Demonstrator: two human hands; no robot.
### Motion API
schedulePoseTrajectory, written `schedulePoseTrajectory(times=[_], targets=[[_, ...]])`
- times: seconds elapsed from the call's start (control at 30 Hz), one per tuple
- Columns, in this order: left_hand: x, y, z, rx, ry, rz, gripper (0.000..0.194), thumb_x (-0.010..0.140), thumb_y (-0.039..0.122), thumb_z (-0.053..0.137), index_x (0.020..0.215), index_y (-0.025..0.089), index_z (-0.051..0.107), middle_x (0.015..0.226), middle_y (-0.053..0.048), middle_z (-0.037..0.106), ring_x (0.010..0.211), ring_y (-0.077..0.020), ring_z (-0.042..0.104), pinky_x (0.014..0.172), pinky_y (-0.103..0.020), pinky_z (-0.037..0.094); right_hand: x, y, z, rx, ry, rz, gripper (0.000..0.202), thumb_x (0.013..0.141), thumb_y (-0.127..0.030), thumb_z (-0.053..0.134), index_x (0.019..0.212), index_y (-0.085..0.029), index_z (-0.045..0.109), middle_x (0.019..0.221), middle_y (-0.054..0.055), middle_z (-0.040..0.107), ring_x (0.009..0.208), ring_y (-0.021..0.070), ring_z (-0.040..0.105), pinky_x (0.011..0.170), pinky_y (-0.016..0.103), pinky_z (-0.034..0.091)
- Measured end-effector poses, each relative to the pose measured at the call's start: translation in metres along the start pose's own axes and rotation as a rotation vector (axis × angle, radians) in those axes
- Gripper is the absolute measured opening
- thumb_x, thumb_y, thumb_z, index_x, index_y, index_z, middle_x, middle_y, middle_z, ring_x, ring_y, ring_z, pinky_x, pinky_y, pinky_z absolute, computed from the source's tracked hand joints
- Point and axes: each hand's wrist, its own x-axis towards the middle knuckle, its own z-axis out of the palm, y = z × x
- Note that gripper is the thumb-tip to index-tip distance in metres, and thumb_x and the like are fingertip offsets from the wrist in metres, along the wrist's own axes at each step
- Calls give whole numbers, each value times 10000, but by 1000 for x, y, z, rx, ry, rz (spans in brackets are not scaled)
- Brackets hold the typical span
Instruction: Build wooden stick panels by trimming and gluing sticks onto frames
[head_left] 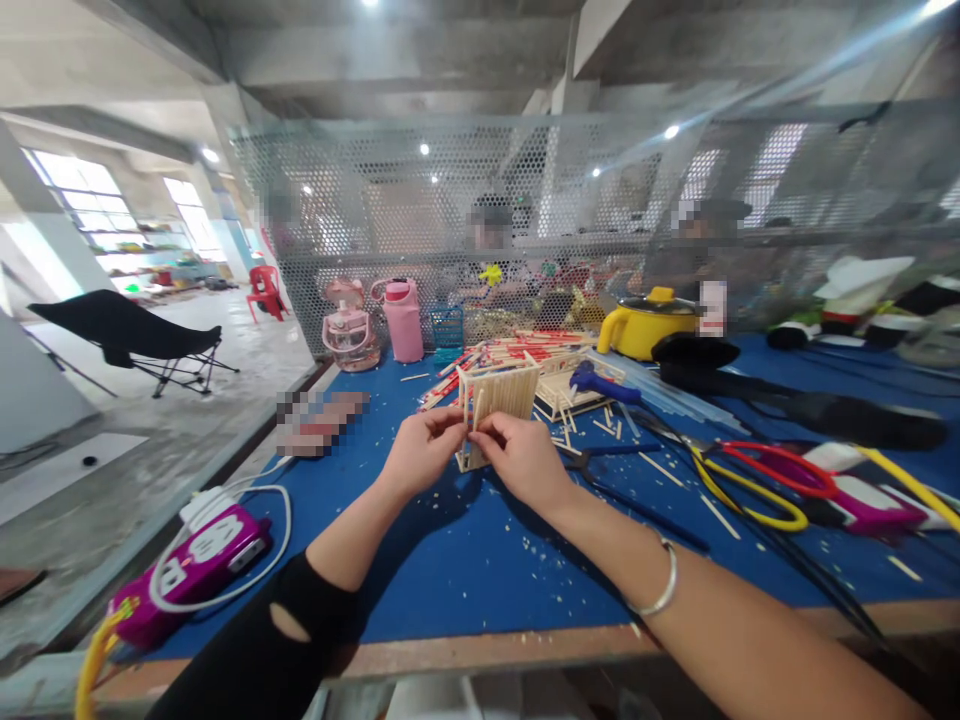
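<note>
Between my hands, a small wooden-stick frame (504, 390) stands on the blue table, with one side filled by sticks set edge to edge. My left hand (426, 447) pinches its near left corner with thumb and forefinger. On the other side of that corner, my right hand (519, 458) is closed with its fingertips together at the frame. Any single small stick between the fingertips is too small to make out. Behind lie a heap of red and pale sticks (517, 348) and a second flat stick frame (574, 385).
Right of me lie a blue-handled glue gun (604, 385), scissors with red and yellow handles (784, 470), pliers (637, 498) and clear glue sticks (690, 392). A yellow pot (649, 325) and pink bottles (405, 320) stand behind. At left is a purple power strip (199, 570).
</note>
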Motion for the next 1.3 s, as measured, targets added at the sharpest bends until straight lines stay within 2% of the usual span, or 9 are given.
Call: schedulePoseTrajectory(times=[0.17,0.43,0.57,0.63,0.73,0.8,0.9,1.03,1.3], targets=[[-1,8,4,11,147,38,336,736,377,659,936,112,715,882,-94,741,817,-214,669,766,-301,505,0,2,3,-62,5,-22,142,839,-252,545,763,-192,650,744,53,715,675,177,646,621,258,418],[4,11,11,-92,151,80,260,702,278,692,915,131,720,865,-74,752,795,-204,675,751,-300,505,-1,2,11,-112,-2,-39,130,803,-205,542,703,-194,625,676,33,691,600,163,621,566,250,382],[6,7,11,-68,156,75,218,700,280,692,860,135,712,820,-67,746,747,-192,669,714,-291,499,-2,-3,2,-106,45,-42,97,790,-234,550,710,-210,599,587,-5,617,539,138,561,538,244,367],[7,6,12,-47,175,75,210,698,289,698,844,139,705,804,-62,742,734,-186,662,708,-288,491,1,-3,-8,-91,153,-32,79,808,-269,529,814,-211,582,649,1,604,600,146,560,577,253,394],[8,4,13,-16,213,68,213,690,300,709,828,138,697,778,-61,736,705,-181,651,693,-287,478,10,7,-21,-10,509,-5,194,784,-303,554,944,-204,509,866,52,589,800,183,560,692,302,437],[9,3,14,-9,222,63,215,694,301,706,831,136,696,786,-66,737,711,-185,653,695,-291,479,17,18,-25,120,651,62,321,751,-335,593,1014,-207,461,1013,85,555,942,209,532,774,346,443],[9,3,14,-19,212,67,234,714,294,685,888,137,702,857,-76,743,772,-200,666,730,-303,488,25,35,-22,319,490,170,383,738,-391,609,1035,-211,447,1024,82,575,944,207,557,788,368,466],[7,7,11,-45,195,82,267,723,281,675,948,141,705,929,-84,744,851,-218,672,780,-317,492,25,45,-14,390,252,154,300,705,-360,649,928,-207,521,857,35,657,757,179,621,700,336,502],[10,5,1,-121,180,23,240,682,295,710,861,136,703,854,-67,744,745,-172,655,739,-298,489,17,38,-16,389,193,118,356,715,-346,654,1015,-211,518,902,41,644,739,171,606,670,325,499]])
